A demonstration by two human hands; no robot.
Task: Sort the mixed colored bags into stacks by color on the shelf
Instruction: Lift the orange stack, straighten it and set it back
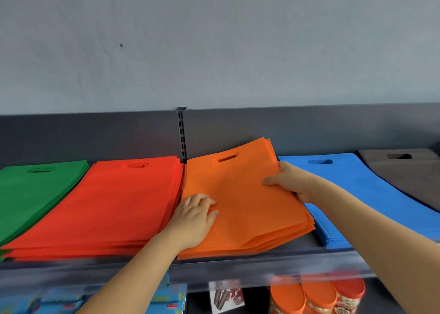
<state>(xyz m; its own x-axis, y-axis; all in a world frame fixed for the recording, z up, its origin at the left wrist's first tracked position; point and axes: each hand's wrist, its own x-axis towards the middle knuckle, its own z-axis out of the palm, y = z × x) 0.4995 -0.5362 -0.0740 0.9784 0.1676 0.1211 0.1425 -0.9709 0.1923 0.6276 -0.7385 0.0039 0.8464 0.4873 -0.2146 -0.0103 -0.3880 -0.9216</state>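
Five flat stacks of bags lie side by side on the dark shelf (273,266): green (33,189) at far left, red (114,206), orange (240,208) in the middle, blue (371,194), and grey (409,175) at far right. My left hand (194,218) rests palm down on the lower left part of the orange stack, fingers spread. My right hand (289,183) grips the orange stack's right edge, thumb on top and fingers underneath. The orange stack sits slightly askew, its far corner lifted against the shelf's back panel.
A slotted upright post (181,135) stands behind the red and orange stacks, against a grey wall. Below the shelf edge are orange-lidded jars (316,297), a hanging price card (226,298) and blue packets (47,301).
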